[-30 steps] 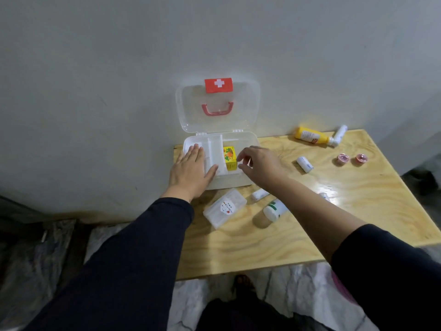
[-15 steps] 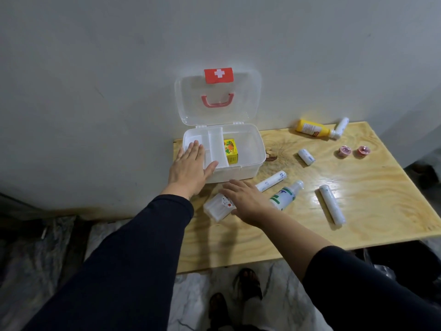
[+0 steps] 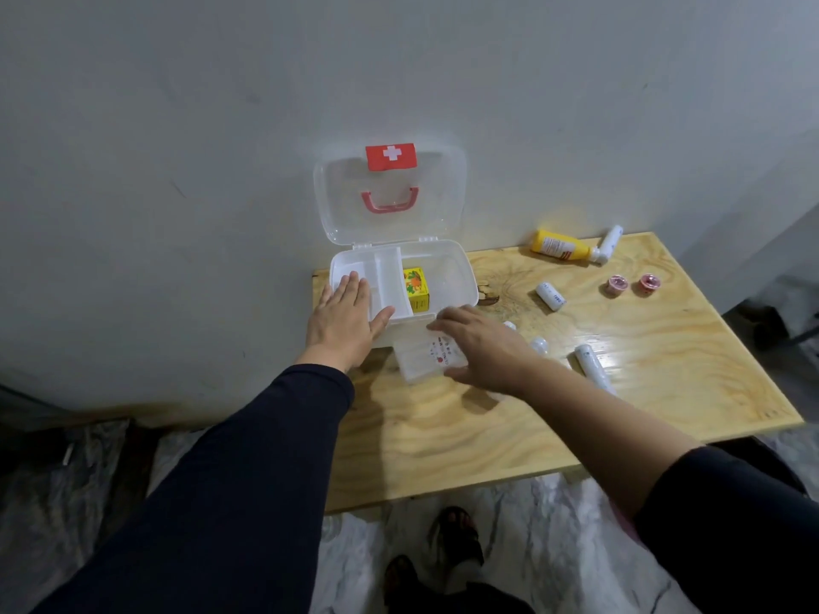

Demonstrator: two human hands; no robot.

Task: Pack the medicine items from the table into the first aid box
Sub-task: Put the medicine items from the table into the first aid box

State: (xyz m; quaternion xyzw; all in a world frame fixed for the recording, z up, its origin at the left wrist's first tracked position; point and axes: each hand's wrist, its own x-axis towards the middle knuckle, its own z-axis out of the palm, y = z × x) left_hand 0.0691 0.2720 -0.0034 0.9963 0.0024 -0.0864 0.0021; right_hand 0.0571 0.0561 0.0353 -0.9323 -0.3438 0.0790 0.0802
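While our wooden table [image 3: 554,418] carries the open first aid box [image 3: 447,281] against the wall, a yellow carton [image 3: 416,289] sits inside; our left hand [image 3: 343,323] lies flat on its near rim, fingers spread; our right hand [image 3: 476,347] clasps the clear plastic case [image 3: 421,358] just before it; tubes lie nearby.

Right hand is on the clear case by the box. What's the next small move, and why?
Probably lift the clear case into the first aid box. The right hand grips its edges, the left hand steadies the box, and space beside the yellow carton looks free.
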